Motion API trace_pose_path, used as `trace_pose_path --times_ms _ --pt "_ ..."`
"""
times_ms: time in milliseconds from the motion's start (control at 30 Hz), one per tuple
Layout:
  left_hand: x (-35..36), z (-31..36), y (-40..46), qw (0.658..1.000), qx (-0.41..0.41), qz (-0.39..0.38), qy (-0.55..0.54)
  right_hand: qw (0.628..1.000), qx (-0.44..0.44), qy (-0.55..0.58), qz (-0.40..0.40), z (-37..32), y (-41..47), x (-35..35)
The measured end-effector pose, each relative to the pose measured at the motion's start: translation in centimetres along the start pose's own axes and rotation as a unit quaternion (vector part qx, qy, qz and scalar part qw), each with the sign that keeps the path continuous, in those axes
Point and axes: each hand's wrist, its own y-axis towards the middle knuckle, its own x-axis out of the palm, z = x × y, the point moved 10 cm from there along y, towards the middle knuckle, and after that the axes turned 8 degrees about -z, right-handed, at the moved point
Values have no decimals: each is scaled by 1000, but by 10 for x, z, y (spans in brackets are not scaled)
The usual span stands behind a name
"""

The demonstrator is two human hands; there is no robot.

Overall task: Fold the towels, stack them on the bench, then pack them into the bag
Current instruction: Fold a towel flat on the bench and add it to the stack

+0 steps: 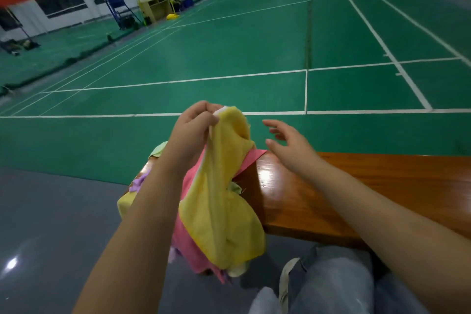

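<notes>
Left hand: your left hand [197,120] pinches the top corner of the yellow towel [224,201], fingers [204,107] curled tight on soft, nubby cloth.
Right hand: your right hand [290,145] hovers beside the towel, fingers spread wide, holding nothing.
Yellow towel: hangs limp and twisted above the heap, over the end of the surface [356,191], which is glossy reddish wood.
Heap: a pink towel [188,245] with purple and pale green scraps; your arm and the yellow cloth hide most of it.
Bag: you cannot make one out.
</notes>
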Motion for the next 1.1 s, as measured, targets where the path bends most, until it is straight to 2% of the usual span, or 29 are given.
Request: trace_pose_path --times_ms 133,200,300,367,433,533,600,767,900,933,1033,1100 --pt "59 25 12 990 20 -104 -91 995 -77 24 52 -41 2 -52" --pt "81 32 17 984 22 -138 -108 995 -81 46 19 -50 5 -64" --pt "107 47 27 977 28 -166 -127 994 -27 85 -69 -45 -1 -73" --pt "118 55 35 974 32 -172 -141 992 1 77 -96 -35 -11 -84" --pt "131 59 43 967 28 -186 -173 985 3 130 -111 -27 -24 -99" --pt "156 62 51 949 23 -228 -215 973 -6 218 -80 -25 -43 -132" --pt "173 63 55 942 26 -250 -223 976 -5 211 -52 -27 -57 -156" --pt "197 53 68 940 11 -243 -238 995 -17 99 -11 -33 -85 -204" --pt "193 6 83 966 -54 -154 -199 991 82 -103 -28 8 -96 -213" --pt "191 -8 85 976 -63 -138 -159 983 100 -154 -11 18 -96 -217" --pt "197 -59 86 987 -99 -127 -6 953 97 -257 127 35 -103 -229" --pt "206 -99 78 977 -131 -135 99 929 114 -323 141 61 -108 -210"
